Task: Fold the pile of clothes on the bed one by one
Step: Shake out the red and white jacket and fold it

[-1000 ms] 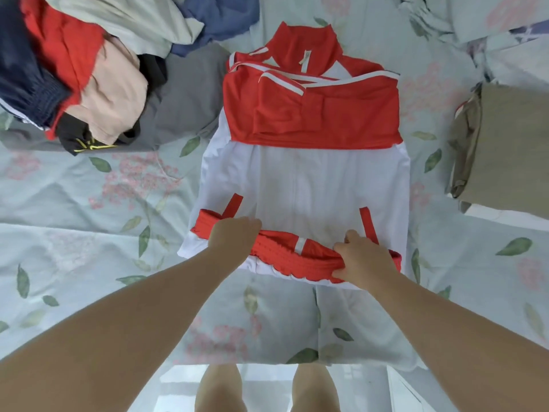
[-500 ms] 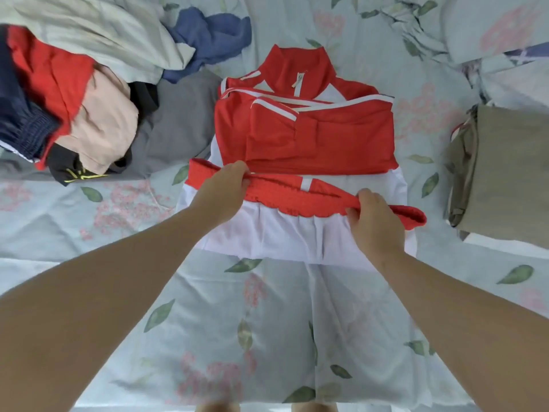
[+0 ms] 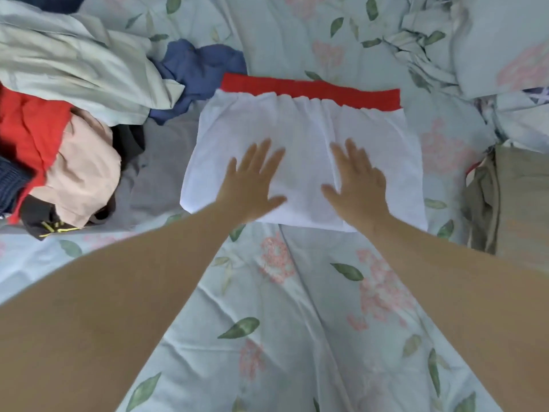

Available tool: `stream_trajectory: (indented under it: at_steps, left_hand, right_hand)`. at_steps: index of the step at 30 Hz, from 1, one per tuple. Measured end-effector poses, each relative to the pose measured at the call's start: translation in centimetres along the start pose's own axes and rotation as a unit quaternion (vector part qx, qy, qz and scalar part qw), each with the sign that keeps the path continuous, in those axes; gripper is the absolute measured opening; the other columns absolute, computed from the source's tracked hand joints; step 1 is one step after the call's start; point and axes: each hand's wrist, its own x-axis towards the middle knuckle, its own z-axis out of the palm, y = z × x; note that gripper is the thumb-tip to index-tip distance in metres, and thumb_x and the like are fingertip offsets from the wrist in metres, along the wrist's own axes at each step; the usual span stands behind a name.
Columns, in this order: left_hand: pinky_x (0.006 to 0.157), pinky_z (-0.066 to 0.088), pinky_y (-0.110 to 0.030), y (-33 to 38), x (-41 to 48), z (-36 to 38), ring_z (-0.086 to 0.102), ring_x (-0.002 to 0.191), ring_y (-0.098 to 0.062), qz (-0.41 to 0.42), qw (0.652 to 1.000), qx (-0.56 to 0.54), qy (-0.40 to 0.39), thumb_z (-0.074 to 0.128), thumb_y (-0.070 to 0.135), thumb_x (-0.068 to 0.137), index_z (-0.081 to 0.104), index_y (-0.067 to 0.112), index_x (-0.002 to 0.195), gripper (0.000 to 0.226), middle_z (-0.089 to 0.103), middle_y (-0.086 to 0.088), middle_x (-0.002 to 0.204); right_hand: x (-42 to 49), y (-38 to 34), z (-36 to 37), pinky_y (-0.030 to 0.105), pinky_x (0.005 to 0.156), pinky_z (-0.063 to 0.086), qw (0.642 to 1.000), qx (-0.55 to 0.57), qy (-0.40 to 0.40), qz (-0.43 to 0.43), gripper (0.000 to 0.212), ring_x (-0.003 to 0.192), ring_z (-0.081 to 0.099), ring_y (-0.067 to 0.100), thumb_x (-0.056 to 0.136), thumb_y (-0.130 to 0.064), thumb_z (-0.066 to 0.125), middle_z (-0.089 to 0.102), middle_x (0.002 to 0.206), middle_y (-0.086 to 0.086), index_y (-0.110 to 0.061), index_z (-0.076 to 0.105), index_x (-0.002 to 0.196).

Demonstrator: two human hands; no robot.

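While both hands lie flat on it, the garment [image 3: 303, 129] sits folded at the centre of the frame, a white rectangle on the sheet [image 3: 297, 307]. The left hand [image 3: 252, 182] and right hand [image 3: 356, 185] rest side by side on its near half, fingers straight and spread, holding nothing; the fingertips are blurred. The white top layer hides whatever is folded beneath, and only a red band [image 3: 312, 90] shows along the far edge. The forearms fill the lower corners and cover the sheet there.

At the upper left the pile [image 3: 74, 138] of unfolded clothes is cut off by the frame's edge. Its pale green, red, peach, navy and black pieces are too tangled to tell their shapes. A blue cloth [image 3: 202, 66] and a grey cloth [image 3: 160, 179] lie between the pile and the garment, the grey one just beside its left side. At the right edge a khaki stack [image 3: 520, 203], also cut off, lies apart from the garment. Rumpled bedding [image 3: 439, 46] fills the upper right.
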Motion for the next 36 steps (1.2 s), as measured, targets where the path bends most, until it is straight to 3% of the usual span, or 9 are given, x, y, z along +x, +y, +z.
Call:
stream_trajectory:
  at_steps: [4,7,10,13,16,20,23,31,36]
  left_hand:
    - [0.118,-0.005,-0.048,-0.2,-1.8,5.7,-0.019,0.145,-0.024,0.023,0.991,0.082,-0.104,0.054,0.057,0.086,-0.015,0.028,0.15,0.098,-0.02,0.002,0.158]
    - [0.117,-0.001,-0.049,-0.8,-1.2,7.7,-0.009,0.147,-0.026,0.021,0.992,0.109,-0.051,0.053,0.05,0.089,-0.006,0.027,0.151,0.089,-0.009,0.0,0.16]
    - [0.113,0.019,-0.049,-1.2,-0.3,8.1,0.019,0.145,-0.029,0.034,0.991,0.124,0.028,0.059,0.03,0.09,0.019,0.024,0.151,0.074,0.02,-0.003,0.158]
    - [0.082,0.052,-0.045,-1.7,0.4,8.3,0.06,0.113,-0.036,0.077,0.985,0.128,0.084,0.079,0.006,0.067,0.059,0.011,0.127,0.063,0.062,-0.01,0.127]
    - [0.062,0.056,-0.04,-1.5,0.2,7.5,0.066,0.101,-0.035,0.112,0.98,0.105,0.124,0.081,0.001,0.064,0.066,0.007,0.116,0.055,0.068,-0.009,0.115]
    - [0.077,0.046,-0.036,0.8,-2.3,5.6,0.051,0.119,-0.022,0.077,0.992,0.098,-0.02,0.042,0.015,0.097,0.043,0.019,0.135,0.038,0.054,0.004,0.129]
    - [0.075,0.042,-0.031,3.8,-6.1,5.5,0.058,0.104,-0.026,0.081,0.987,0.083,-0.107,0.042,0.018,0.096,0.049,0.019,0.122,0.027,0.06,-0.001,0.11]
    - [0.074,0.038,-0.031,11.1,-16.0,8.5,0.058,0.102,-0.03,0.083,0.958,-0.013,-0.274,0.032,0.028,0.102,0.055,0.017,0.117,0.029,0.062,-0.008,0.107]
    - [0.1,0.036,-0.033,14.3,-21.0,10.5,0.047,0.123,-0.026,0.054,0.929,-0.105,-0.35,0.032,0.022,0.101,0.052,0.018,0.131,0.035,0.054,-0.005,0.131]
  right_hand:
    - [-1.7,1.7,5.0,0.048,0.116,0.001,0.98,-0.113,-0.166,-0.014,0.091,0.147,-0.011,0.023,0.086,-0.047,0.058,-0.012,0.159,-0.006,-0.034,-0.005,0.15]
    - [-1.5,2.8,6.7,0.051,0.116,0.003,0.977,-0.144,-0.159,-0.015,0.094,0.147,-0.01,0.025,0.086,-0.045,0.059,-0.01,0.159,-0.004,-0.031,-0.007,0.151]
    - [-0.8,3.6,7.4,0.051,0.115,0.007,0.979,-0.162,-0.116,-0.042,0.08,0.147,-0.002,0.025,0.092,-0.039,0.054,0.0,0.16,-0.004,-0.03,0.001,0.152]
    - [-0.4,4.1,7.3,0.047,0.115,0.012,0.988,-0.132,-0.061,-0.049,0.06,0.147,0.01,0.024,0.097,-0.012,0.045,0.019,0.158,-0.004,-0.025,0.021,0.15]
    - [-0.6,4.2,6.7,0.043,0.114,0.018,0.992,-0.103,-0.047,-0.049,0.054,0.146,0.018,0.022,0.096,-0.002,0.038,0.031,0.154,-0.004,-0.021,0.033,0.146]
    - [-3.5,4.8,6.3,0.039,0.109,0.024,0.993,-0.088,-0.061,-0.049,0.051,0.142,0.027,0.022,0.095,-0.001,0.038,0.04,0.149,-0.004,-0.02,0.042,0.142]
    - [-8.0,5.8,6.1,0.037,0.11,0.021,0.99,-0.087,-0.104,-0.03,0.048,0.143,0.025,0.016,0.094,-0.009,0.044,0.04,0.148,-0.009,-0.024,0.043,0.14]
    - [-21.6,8.5,6.1,0.037,0.116,0.003,0.969,-0.12,-0.216,0.023,0.051,0.146,0.012,0.009,0.098,-0.013,0.038,0.029,0.151,-0.019,-0.037,0.031,0.143]
    - [-28.3,8.9,7.3,0.042,0.117,0.002,0.967,-0.144,-0.193,0.079,0.055,0.147,0.005,0.022,0.097,-0.023,0.044,0.014,0.158,-0.011,-0.036,0.025,0.147]
